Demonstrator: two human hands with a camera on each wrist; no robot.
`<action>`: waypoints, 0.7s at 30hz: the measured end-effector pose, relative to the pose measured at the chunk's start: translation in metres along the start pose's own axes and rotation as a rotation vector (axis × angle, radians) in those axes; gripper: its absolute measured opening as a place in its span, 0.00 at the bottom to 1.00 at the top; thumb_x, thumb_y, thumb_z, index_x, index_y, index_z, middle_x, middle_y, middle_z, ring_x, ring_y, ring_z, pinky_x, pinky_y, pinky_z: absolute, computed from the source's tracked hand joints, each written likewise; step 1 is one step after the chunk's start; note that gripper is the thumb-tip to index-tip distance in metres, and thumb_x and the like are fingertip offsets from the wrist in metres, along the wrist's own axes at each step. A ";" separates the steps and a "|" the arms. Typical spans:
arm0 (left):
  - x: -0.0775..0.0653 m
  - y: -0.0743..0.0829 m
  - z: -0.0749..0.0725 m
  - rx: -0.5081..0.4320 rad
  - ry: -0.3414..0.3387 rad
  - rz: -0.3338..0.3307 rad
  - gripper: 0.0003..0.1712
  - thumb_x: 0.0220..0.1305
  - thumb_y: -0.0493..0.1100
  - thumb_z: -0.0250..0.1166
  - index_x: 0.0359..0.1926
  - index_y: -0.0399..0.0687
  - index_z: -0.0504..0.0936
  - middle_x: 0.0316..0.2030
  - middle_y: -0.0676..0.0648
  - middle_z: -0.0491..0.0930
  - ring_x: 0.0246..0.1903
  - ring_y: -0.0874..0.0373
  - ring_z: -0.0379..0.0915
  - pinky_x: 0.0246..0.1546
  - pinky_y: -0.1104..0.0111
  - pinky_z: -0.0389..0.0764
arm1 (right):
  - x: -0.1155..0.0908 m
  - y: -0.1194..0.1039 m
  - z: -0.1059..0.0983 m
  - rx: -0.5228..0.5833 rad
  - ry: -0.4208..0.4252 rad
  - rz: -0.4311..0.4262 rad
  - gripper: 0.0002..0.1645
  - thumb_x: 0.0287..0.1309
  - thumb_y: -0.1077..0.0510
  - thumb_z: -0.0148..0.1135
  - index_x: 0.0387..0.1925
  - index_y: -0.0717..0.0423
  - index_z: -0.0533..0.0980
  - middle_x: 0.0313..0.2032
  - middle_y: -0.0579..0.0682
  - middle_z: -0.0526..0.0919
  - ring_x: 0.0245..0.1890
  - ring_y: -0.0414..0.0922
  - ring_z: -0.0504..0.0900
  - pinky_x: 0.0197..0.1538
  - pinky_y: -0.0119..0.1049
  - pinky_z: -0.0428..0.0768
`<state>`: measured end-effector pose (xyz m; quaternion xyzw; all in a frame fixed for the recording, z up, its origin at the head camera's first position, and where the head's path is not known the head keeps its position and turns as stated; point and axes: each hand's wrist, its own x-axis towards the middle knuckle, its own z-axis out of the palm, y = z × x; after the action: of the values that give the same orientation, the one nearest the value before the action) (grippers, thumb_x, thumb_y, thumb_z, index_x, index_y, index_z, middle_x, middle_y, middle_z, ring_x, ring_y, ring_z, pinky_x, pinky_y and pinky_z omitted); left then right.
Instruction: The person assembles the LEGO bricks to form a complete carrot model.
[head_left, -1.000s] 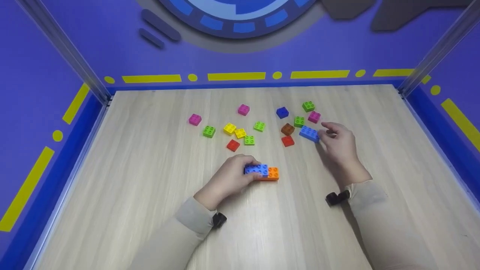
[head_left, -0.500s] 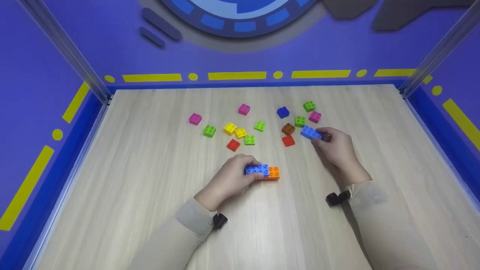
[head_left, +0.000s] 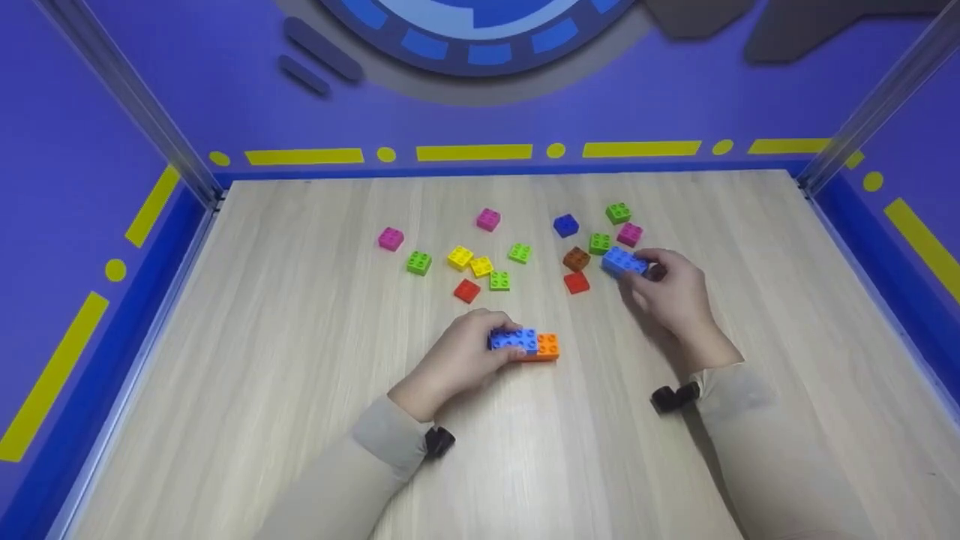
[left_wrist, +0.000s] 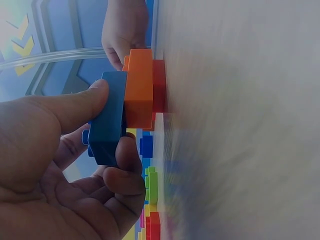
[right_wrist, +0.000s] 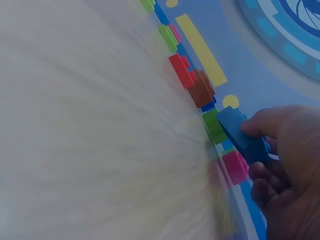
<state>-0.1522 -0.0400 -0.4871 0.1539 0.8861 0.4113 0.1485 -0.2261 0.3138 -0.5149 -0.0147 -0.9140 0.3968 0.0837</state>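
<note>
My left hand point(head_left: 466, 351) grips a blue building brick point(head_left: 516, 340), thumb on its near side and fingers behind. That brick is joined on top of an orange brick point(head_left: 548, 346), which sticks out to the right. In the left wrist view the blue brick point(left_wrist: 107, 120) sits offset against the orange brick point(left_wrist: 139, 90). Farther right, my right hand point(head_left: 677, 294) pinches the right end of a second long blue brick point(head_left: 621, 259) between thumb and fingers. The right wrist view has this blue brick point(right_wrist: 237, 131) tilted, raised off the tabletop.
Close by the right hand lie a green brick point(head_left: 599, 243), a pink brick point(head_left: 630, 234), a brown brick point(head_left: 576, 259) and a red brick point(head_left: 577, 283). Several small bricks, among them a yellow brick point(head_left: 460, 257), are scattered left of these. A blue panel wall point(head_left: 480, 120) stands behind the table point(head_left: 300, 315).
My right hand has closed its thumb and fingers on the second blue brick and lifted it slightly. The left hand and its joined bricks have stayed in place.
</note>
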 end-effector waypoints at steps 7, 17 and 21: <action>0.001 -0.001 0.000 -0.005 -0.002 0.003 0.17 0.77 0.48 0.76 0.62 0.52 0.91 0.60 0.47 0.87 0.59 0.54 0.82 0.71 0.54 0.82 | 0.000 -0.002 0.003 0.037 -0.041 -0.033 0.29 0.73 0.59 0.72 0.72 0.63 0.82 0.67 0.68 0.86 0.63 0.59 0.83 0.69 0.49 0.81; 0.001 -0.001 -0.001 -0.001 -0.004 0.006 0.17 0.77 0.48 0.76 0.62 0.52 0.91 0.59 0.47 0.88 0.58 0.53 0.82 0.71 0.53 0.82 | -0.005 -0.006 0.008 0.097 -0.086 -0.078 0.26 0.70 0.64 0.73 0.67 0.64 0.85 0.62 0.66 0.87 0.57 0.54 0.81 0.53 0.17 0.72; 0.001 -0.001 -0.001 0.000 0.001 0.011 0.17 0.77 0.48 0.76 0.62 0.51 0.91 0.58 0.47 0.88 0.58 0.53 0.82 0.71 0.54 0.82 | -0.007 -0.011 0.010 0.102 -0.125 -0.114 0.25 0.68 0.65 0.74 0.66 0.64 0.85 0.60 0.65 0.87 0.55 0.53 0.81 0.53 0.19 0.74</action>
<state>-0.1537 -0.0407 -0.4875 0.1586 0.8852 0.4123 0.1459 -0.2200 0.2981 -0.5147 0.0663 -0.8954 0.4374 0.0498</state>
